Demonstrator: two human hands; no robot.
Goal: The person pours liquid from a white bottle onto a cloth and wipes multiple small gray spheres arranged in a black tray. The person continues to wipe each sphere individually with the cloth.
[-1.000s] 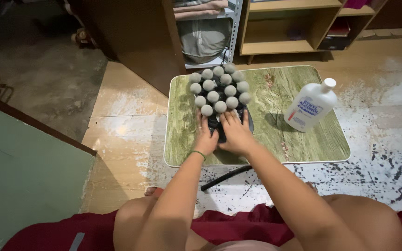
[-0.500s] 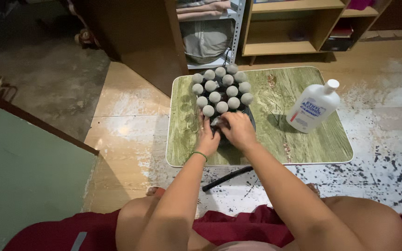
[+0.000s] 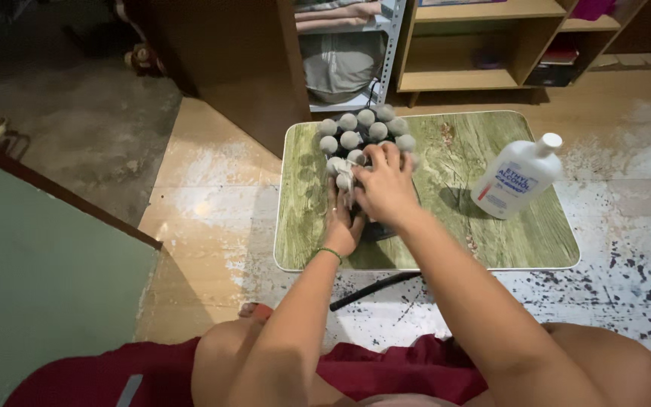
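A black object with several round grey balls (image 3: 349,139) on short stems stands on the far left part of a small green wood-grain table (image 3: 484,241). My left hand (image 3: 340,222) grips the near side of the object's black base. My right hand (image 3: 382,185) lies over the nearer balls with its fingers curled. It seems to press a small whitish piece (image 3: 344,178) against them. The hand hides the right-hand balls and most of the base.
A white plastic bottle (image 3: 518,177) with a white cap stands on the table's right side. A black hose or cable (image 3: 371,290) lies on the speckled floor under the near edge. Wooden shelves (image 3: 461,75) and a dark cabinet (image 3: 227,68) stand behind the table.
My right hand has moved from the near side of the base up onto the grey balls. My left hand has stayed at the base. The view has shifted slightly.
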